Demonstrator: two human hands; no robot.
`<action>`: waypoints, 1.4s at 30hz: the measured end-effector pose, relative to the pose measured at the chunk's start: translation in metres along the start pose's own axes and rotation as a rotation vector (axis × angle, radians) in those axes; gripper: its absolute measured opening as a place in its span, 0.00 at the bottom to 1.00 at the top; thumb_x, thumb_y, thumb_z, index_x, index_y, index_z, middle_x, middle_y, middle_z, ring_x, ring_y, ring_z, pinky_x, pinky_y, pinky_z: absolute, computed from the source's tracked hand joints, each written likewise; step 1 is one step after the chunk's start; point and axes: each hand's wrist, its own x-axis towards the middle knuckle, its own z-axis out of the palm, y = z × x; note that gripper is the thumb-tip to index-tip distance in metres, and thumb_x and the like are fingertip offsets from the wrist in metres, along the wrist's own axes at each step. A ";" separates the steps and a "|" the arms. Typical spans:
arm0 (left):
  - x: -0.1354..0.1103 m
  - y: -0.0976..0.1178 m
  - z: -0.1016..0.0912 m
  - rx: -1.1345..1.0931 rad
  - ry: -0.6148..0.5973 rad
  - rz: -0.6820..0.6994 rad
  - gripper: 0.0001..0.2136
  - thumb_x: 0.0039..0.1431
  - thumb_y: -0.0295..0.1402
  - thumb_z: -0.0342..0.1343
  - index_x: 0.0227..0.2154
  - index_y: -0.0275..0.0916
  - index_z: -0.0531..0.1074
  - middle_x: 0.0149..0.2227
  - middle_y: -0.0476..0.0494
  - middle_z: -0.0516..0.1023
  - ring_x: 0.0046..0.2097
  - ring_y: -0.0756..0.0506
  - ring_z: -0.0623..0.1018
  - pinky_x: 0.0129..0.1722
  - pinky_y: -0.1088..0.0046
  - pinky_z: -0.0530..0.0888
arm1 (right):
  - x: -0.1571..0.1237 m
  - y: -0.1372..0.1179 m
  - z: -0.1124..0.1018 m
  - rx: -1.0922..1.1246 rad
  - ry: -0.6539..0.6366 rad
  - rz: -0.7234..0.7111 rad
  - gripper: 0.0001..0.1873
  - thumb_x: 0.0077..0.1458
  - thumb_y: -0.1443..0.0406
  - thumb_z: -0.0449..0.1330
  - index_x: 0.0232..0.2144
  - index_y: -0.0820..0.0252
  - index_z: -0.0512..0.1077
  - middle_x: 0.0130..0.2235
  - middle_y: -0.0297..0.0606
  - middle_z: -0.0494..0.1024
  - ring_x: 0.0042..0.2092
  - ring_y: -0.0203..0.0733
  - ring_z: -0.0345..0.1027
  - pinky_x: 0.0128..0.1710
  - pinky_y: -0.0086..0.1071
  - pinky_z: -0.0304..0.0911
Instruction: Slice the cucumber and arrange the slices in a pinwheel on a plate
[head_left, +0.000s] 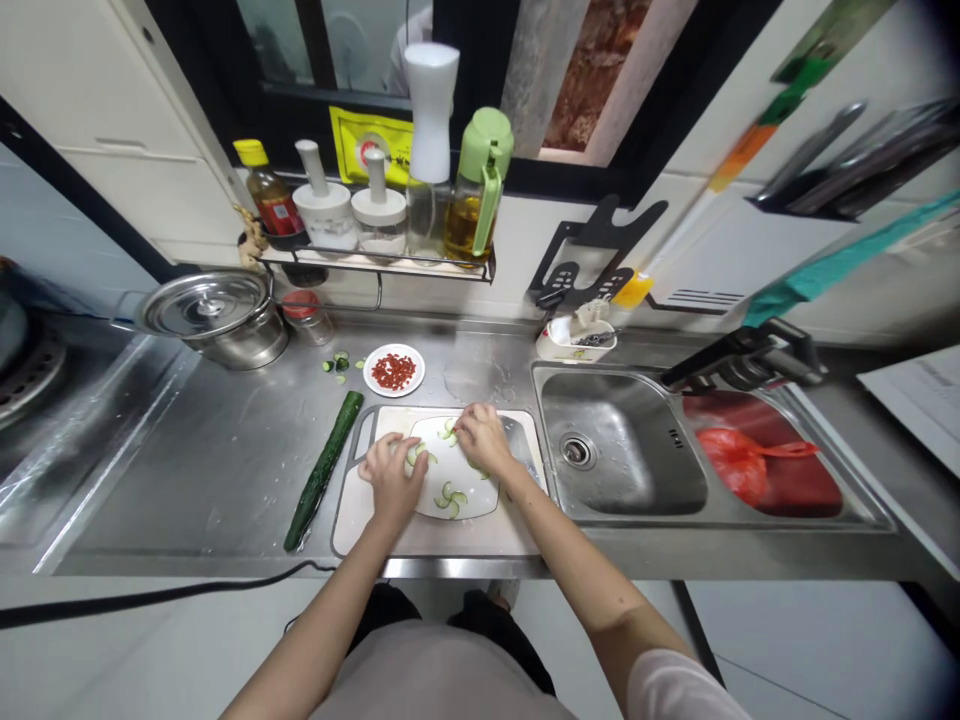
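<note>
A white plate (472, 502) lies on a cutting board (360, 535), with thin cucumber slices (450, 500) laid on it in pinwheel clusters. My left hand (394, 480) rests at the plate's left side, thumb and fingers apart around one cluster of slices. At the far edge of the plate, my right hand (484, 440) has its fingertips pinched over another cluster; a tiny red spot shows at them, apparently a goji berry. Behind the board stands a small white dish (370, 380) of red goji berries (394, 372). My right hand partly covers slices on the plate's right side.
A whole cucumber (324, 470) lies left of the board, with cucumber scraps (341, 362) beyond it. A lidded steel pot (247, 335) and a red-lidded jar (307, 320) stand at the back. Rightward is a sink (622, 440) holding a red bag (735, 465). A condiment rack (382, 258) hangs above.
</note>
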 end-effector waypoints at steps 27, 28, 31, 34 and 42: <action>0.049 0.038 0.040 0.087 -0.228 0.114 0.08 0.58 0.35 0.53 0.32 0.45 0.78 0.54 0.41 0.68 0.58 0.35 0.57 0.52 0.52 0.53 | 0.003 0.005 0.003 -0.006 -0.028 -0.101 0.11 0.61 0.64 0.53 0.36 0.56 0.77 0.48 0.41 0.67 0.51 0.45 0.52 0.51 0.36 0.52; 0.049 0.038 0.040 0.088 -0.226 0.117 0.08 0.58 0.34 0.53 0.32 0.44 0.78 0.54 0.41 0.68 0.58 0.35 0.57 0.52 0.52 0.53 | 0.004 0.005 0.003 -0.005 -0.035 -0.099 0.11 0.60 0.64 0.53 0.36 0.55 0.77 0.48 0.41 0.67 0.51 0.46 0.52 0.52 0.37 0.52; 0.048 0.038 0.041 0.095 -0.216 0.118 0.08 0.57 0.33 0.53 0.31 0.44 0.78 0.54 0.41 0.68 0.58 0.35 0.58 0.51 0.52 0.54 | 0.005 0.006 0.004 0.001 -0.036 -0.102 0.11 0.60 0.64 0.54 0.36 0.55 0.77 0.48 0.41 0.68 0.51 0.46 0.52 0.52 0.37 0.52; 0.048 0.038 0.042 0.098 -0.218 0.116 0.07 0.57 0.33 0.54 0.30 0.43 0.78 0.54 0.41 0.68 0.58 0.36 0.58 0.51 0.52 0.54 | 0.005 0.006 0.006 0.011 -0.024 -0.104 0.11 0.59 0.64 0.54 0.35 0.56 0.77 0.47 0.41 0.68 0.51 0.45 0.53 0.52 0.37 0.53; 0.048 0.037 0.041 0.085 -0.212 0.106 0.07 0.57 0.34 0.54 0.31 0.44 0.78 0.54 0.41 0.68 0.58 0.36 0.58 0.52 0.53 0.53 | 0.000 0.008 0.010 0.071 0.049 -0.022 0.09 0.59 0.65 0.55 0.36 0.56 0.76 0.46 0.41 0.69 0.51 0.46 0.54 0.50 0.37 0.54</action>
